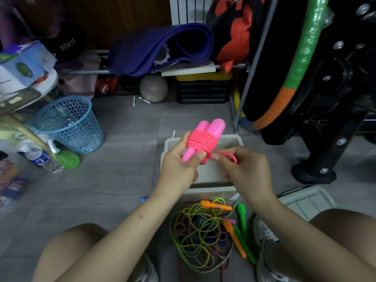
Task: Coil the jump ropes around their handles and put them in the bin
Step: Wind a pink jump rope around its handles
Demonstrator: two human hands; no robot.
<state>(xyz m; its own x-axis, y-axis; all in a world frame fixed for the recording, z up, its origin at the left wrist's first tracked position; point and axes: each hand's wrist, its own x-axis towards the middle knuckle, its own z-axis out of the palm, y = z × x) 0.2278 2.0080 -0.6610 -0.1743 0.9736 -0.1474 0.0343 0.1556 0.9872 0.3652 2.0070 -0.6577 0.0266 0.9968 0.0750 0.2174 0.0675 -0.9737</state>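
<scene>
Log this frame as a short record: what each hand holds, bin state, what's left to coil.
left hand: grips paired pink plastic handles bound with coiled pink rope
right hand: pinches the rope's loose end loop
grey plastic bin: open, under the hands
remaining: tangled ropes with orange and green handles on the floor

Dim, soft focus, fisheye-warped, blurry edges

Grey tiled floor (126, 127) carries a pale bin (203, 176), a tangled pile of jump ropes (201, 235) just in front of it, a bin lid (307, 202) to the right, a blue mesh basket (69, 123), two bottles (55, 159) and a grey ball (153, 88).
</scene>
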